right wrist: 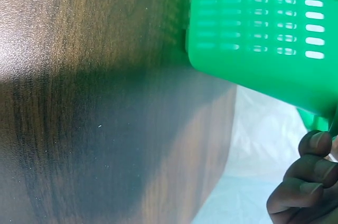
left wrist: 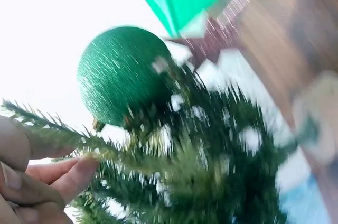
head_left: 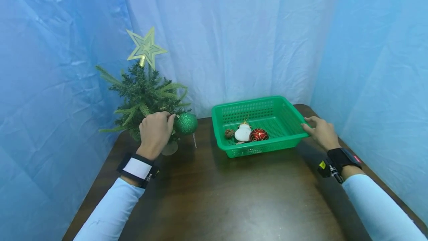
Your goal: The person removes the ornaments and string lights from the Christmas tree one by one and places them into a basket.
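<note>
At the left of the head view stands a small Christmas tree (head_left: 137, 90) topped by a gold star (head_left: 146, 47). My left hand (head_left: 155, 131) is at its front right side. In the left wrist view, thumb and fingers (left wrist: 82, 174) pinch a green branch (left wrist: 58, 129) of the tree. A glittery green ball (head_left: 186, 123) hangs just beyond the fingertips, its cap turned toward the branch. My right hand (head_left: 321, 133) grips the right rim of a green plastic basket (head_left: 247, 102), its fingers (right wrist: 303, 189) curled under the edge in the right wrist view.
Inside the basket lie a white snowman ornament (head_left: 243, 134), a red ball with gold swirls (head_left: 259, 135) and a pine cone (head_left: 229, 133). A reddish glittery star (left wrist: 211, 42) shows blurred beside the tree. Blue-white curtains (head_left: 234, 36) stand behind the brown wooden table (head_left: 214, 196).
</note>
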A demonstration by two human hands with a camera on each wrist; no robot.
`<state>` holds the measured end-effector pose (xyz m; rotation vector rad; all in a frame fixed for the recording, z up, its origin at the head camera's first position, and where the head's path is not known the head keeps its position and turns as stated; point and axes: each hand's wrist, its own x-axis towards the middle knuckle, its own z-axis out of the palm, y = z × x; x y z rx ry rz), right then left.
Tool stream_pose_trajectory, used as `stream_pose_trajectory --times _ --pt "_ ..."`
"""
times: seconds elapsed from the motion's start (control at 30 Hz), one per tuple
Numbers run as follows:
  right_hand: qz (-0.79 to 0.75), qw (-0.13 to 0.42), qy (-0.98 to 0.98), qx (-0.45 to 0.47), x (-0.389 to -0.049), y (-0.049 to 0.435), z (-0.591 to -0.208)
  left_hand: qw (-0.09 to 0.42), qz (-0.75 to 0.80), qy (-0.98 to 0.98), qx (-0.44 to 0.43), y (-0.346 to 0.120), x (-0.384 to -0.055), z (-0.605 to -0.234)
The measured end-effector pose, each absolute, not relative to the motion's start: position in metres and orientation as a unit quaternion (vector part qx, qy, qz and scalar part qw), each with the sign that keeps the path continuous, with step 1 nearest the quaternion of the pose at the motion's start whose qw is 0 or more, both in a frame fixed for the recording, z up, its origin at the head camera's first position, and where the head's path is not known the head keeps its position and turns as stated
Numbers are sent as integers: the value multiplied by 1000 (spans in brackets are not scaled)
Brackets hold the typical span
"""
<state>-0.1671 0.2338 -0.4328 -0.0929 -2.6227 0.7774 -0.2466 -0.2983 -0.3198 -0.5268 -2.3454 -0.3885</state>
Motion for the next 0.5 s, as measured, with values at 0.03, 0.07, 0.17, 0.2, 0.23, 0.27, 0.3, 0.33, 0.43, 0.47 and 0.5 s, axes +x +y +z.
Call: stream_pose_trajectory --times 0.03,0.07,0.17,0.2,0.23,0.27,0.3,0.33,0.43,0.47,0.5 --pt "277 204 -938 -31 -167 234 -434 336 -174 -904 -201 -297 -248 -320" --pt "277 206 -938 -28 -166 234 -434 328 -199 -902 -198 -296 -249 -320" --pt "275 208 -938 -25 -166 234 -437 309 -272 -893 -182 -294 -254 -323" --pt "274 207 -939 -25 -166 234 -437 304 -292 -890 -176 -293 -255 -324" --pt "274 207 -939 -27 -166 234 -438 303 -307 -886 -169 -293 -257 -326" --pt "274 204 -939 -29 -166 234 -437 303 -319 -883 -163 -291 -257 -327" --pt "275 202 -939 -32 -166 234 -437 304 -329 -880 -156 -290 -258 -327" --pt "277 201 -939 -33 -166 234 -437 307 -337 -877 -150 -290 -258 -328" --pt "279 203 -938 -34 -167 234 -435 326 -352 -866 -141 -288 -260 -329" --pt "278 205 -938 -34 -167 235 -435 333 -356 -862 -140 -288 -261 -330" --pt "277 207 -938 -34 -168 235 -435 341 -356 -859 -139 -289 -261 -330"
